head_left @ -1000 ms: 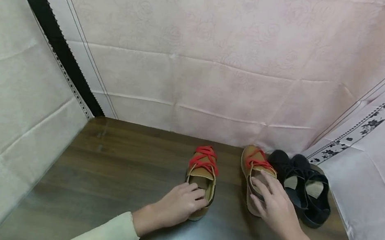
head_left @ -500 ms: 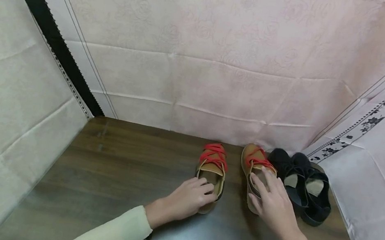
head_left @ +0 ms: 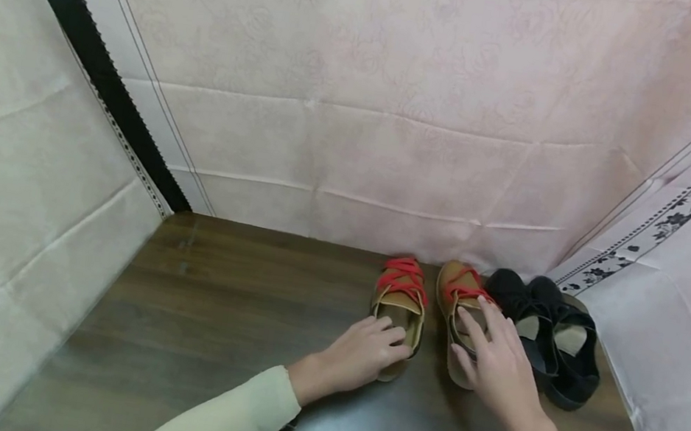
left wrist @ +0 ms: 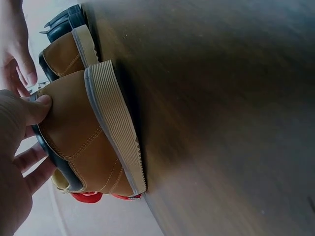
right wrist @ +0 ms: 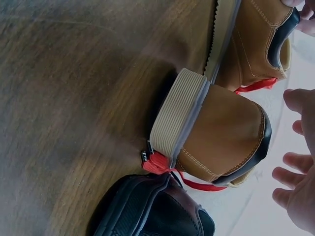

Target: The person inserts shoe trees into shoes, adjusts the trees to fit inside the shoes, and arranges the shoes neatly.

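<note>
A tan shoe with red laces (head_left: pixel 402 287) stands on the wooden surface, toe toward the back wall. My left hand (head_left: pixel 361 352) pinches its heel collar, the thumb (left wrist: pixel 37 109) outside and the other fingers inside the opening, as the left wrist view shows. To its right is the matching tan shoe (head_left: pixel 450 294), a narrow gap between them. Above that shoe's opening hovers my right hand (head_left: pixel 500 365), fingers spread and loosely bent. In the right wrist view the right hand (right wrist: pixel 300 167) is apart from the shoe's heel (right wrist: pixel 226 132).
A pair of black shoes (head_left: pixel 573 387) stands side by side on the right, close against the second tan shoe. A pale cloth wall (head_left: pixel 352 172) rises behind, with others at left and right. The brown wooden surface (head_left: pixel 203 313) extends to the left.
My left hand has slid the left tan shoe to the right and slightly back, closer to the matching one. The right hand and the other shoes have stayed nearly in place.
</note>
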`<state>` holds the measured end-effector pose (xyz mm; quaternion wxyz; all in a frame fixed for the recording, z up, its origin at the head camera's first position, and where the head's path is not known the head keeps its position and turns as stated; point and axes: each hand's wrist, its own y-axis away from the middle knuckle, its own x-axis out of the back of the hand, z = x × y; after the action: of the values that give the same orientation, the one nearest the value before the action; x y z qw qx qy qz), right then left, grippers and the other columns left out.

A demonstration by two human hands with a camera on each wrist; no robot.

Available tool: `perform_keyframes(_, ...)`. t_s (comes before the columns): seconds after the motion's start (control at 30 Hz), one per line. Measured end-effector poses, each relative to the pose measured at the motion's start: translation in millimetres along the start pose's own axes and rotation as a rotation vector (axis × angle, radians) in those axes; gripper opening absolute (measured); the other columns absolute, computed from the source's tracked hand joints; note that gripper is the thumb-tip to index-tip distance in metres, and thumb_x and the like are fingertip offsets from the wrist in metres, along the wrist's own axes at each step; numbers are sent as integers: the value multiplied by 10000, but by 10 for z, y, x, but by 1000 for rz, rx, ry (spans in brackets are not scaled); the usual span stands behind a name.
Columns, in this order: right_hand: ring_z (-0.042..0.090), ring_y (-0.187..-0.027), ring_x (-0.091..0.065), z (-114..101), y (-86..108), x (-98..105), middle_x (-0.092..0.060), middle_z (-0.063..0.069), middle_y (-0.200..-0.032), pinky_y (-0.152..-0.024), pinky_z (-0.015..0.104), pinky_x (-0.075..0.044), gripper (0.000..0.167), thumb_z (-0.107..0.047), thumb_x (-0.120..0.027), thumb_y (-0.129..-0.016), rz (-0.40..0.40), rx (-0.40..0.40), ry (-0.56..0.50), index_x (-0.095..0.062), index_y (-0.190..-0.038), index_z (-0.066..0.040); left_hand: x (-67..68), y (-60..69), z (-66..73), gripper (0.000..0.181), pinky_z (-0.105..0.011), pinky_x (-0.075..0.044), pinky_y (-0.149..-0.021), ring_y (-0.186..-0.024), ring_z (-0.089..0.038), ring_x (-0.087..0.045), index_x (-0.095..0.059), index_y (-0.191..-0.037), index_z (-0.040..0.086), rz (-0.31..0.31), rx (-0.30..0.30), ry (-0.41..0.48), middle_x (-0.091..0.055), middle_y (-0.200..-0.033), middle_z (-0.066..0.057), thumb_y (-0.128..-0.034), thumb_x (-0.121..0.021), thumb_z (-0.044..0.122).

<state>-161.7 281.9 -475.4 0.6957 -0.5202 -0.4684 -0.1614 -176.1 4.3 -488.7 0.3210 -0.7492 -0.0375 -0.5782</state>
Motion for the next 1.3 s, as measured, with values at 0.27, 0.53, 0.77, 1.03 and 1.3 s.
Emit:
perform_keyframes(0.27, 479, -1318, -528, 26, 11, 17, -501, 280, -1500, -1044, 680, -448, 670, -269, -868, -778, -20, -45, -1, -630, -1363, -43, -86, -103, 5, 276, -265, -403, -669, -869, -151, -552, -747, -1117, 243, 38, -8, 2, -643, -1004, 62, -977, -621, 41)
perform_keyframes(0.53, 478, -1344, -505, 66, 68, 35, -490, 267, -1522, -1040, 679, -446, 681, -247, -868, -766, -35, -91, -5, -627, -1374, -56, -157, -188, 17, 242, -260, -427, -669, -880, -147, -570, -754, -1138, 252, 62, -26, -22, -655, -1051, 75, -993, -645, 92)
perform_keyframes(0.77, 489, -1338, -505, 90, 59, 68, -468, 262, -1542, -1048, 682, -440, 663, -250, -872, -786, -37, -112, -7, -628, -1372, -61, -199, -281, 29, 258, -258, -444, -684, -911, -142, -578, -751, -1170, 267, 48, -30, -44, -660, -1094, 82, -972, -680, 116)
perform_keyframes(1.03, 498, -1318, -517, 118, 31, 75, -484, 275, -1524, -1060, 678, -427, 631, -249, -844, -800, -1, -92, -18, -639, -1365, -56, -247, -376, 61, 213, -247, -455, -670, -901, -135, -582, -755, -1163, 278, 48, -37, -87, -665, -1109, 83, -999, -670, 172)
perform_keyframes(1.3, 493, -1334, -502, 118, 25, 60, -461, 261, -1547, -1059, 679, -427, 651, -255, -857, -806, -31, -123, -17, -628, -1385, -67, -304, -466, 129, 216, -253, -494, -712, -922, -131, -584, -741, -1193, 278, 47, -46, -134, -659, -1130, 86, -1041, -616, 189)
